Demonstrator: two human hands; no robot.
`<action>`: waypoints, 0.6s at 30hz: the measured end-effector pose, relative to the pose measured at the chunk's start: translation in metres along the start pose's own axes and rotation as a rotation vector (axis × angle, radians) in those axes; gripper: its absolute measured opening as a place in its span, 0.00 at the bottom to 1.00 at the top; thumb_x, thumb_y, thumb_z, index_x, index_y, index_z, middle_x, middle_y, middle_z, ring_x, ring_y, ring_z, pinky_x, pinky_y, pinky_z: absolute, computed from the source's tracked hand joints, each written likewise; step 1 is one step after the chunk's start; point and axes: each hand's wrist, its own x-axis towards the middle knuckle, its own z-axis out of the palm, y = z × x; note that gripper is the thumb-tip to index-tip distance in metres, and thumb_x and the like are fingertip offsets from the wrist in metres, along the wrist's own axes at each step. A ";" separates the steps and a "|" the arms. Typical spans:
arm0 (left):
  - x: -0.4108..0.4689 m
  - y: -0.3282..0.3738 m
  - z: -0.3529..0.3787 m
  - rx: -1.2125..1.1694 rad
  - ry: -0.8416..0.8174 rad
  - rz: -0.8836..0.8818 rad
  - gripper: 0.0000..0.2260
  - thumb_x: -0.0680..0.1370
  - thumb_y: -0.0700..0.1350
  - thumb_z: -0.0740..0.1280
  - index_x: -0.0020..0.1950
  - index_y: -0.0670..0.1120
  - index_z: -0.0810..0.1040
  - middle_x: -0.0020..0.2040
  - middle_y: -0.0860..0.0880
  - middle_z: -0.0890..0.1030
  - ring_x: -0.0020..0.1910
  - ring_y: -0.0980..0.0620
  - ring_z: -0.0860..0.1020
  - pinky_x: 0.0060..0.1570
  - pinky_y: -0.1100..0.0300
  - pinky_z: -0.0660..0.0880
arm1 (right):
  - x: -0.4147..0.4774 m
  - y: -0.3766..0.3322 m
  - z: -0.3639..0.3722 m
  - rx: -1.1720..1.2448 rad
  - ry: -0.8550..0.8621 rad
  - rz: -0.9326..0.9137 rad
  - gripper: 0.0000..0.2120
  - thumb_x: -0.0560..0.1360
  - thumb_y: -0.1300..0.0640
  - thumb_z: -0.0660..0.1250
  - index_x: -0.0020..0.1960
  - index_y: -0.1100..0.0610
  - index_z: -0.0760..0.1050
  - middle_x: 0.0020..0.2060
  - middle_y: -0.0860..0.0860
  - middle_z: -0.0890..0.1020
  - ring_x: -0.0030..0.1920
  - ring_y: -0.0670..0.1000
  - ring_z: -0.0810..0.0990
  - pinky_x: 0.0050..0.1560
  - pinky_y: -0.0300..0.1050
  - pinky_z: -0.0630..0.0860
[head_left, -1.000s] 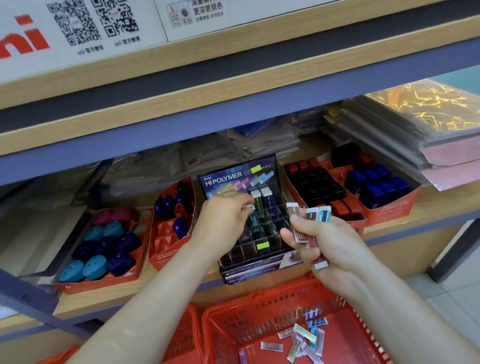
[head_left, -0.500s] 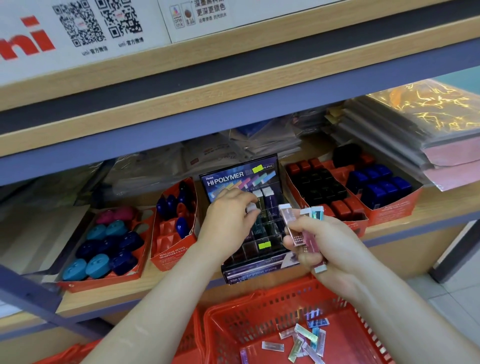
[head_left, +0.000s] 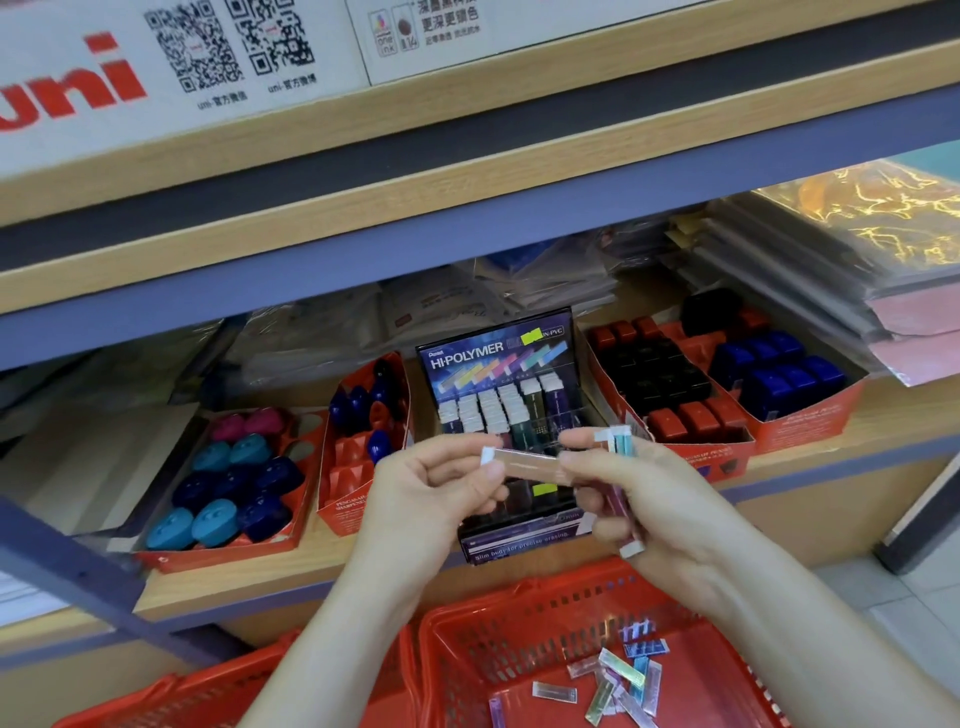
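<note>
While our left hand (head_left: 431, 493) pinches the left end of a slim eraser (head_left: 527, 464), held level at frame centre, our right hand (head_left: 649, 499) holds its other end at the fingertips and grips a bundle of erasers (head_left: 621, 441) in curled fingers. Just behind stands the Hi-Polymer display box (head_left: 498, 364), between sharpener trays (head_left: 358, 467). Lower centre, a red basket (head_left: 467, 649) holds loose erasers (head_left: 618, 680).

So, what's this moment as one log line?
left hand pinches slim eraser | right hand grips eraser bundle | HI-POLYMER display behind | basket below
</note>
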 end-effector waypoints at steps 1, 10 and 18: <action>0.000 0.000 -0.005 0.011 0.052 0.007 0.08 0.74 0.35 0.71 0.51 0.45 0.83 0.41 0.44 0.86 0.38 0.51 0.83 0.39 0.63 0.78 | 0.000 -0.001 0.001 0.097 -0.009 0.028 0.13 0.75 0.70 0.65 0.58 0.61 0.77 0.38 0.55 0.77 0.31 0.47 0.71 0.25 0.36 0.63; 0.025 -0.007 -0.042 0.307 0.293 0.169 0.07 0.74 0.39 0.73 0.44 0.51 0.84 0.41 0.52 0.85 0.44 0.54 0.83 0.50 0.55 0.79 | -0.002 -0.007 0.003 0.364 -0.037 0.027 0.15 0.78 0.76 0.53 0.61 0.68 0.71 0.50 0.68 0.83 0.48 0.62 0.85 0.46 0.54 0.83; 0.051 -0.013 -0.021 0.620 0.236 0.247 0.06 0.75 0.41 0.72 0.50 0.50 0.84 0.39 0.60 0.82 0.42 0.62 0.79 0.43 0.73 0.75 | -0.001 -0.007 0.002 0.374 0.029 -0.020 0.10 0.77 0.70 0.63 0.57 0.70 0.76 0.47 0.63 0.84 0.43 0.54 0.86 0.37 0.41 0.82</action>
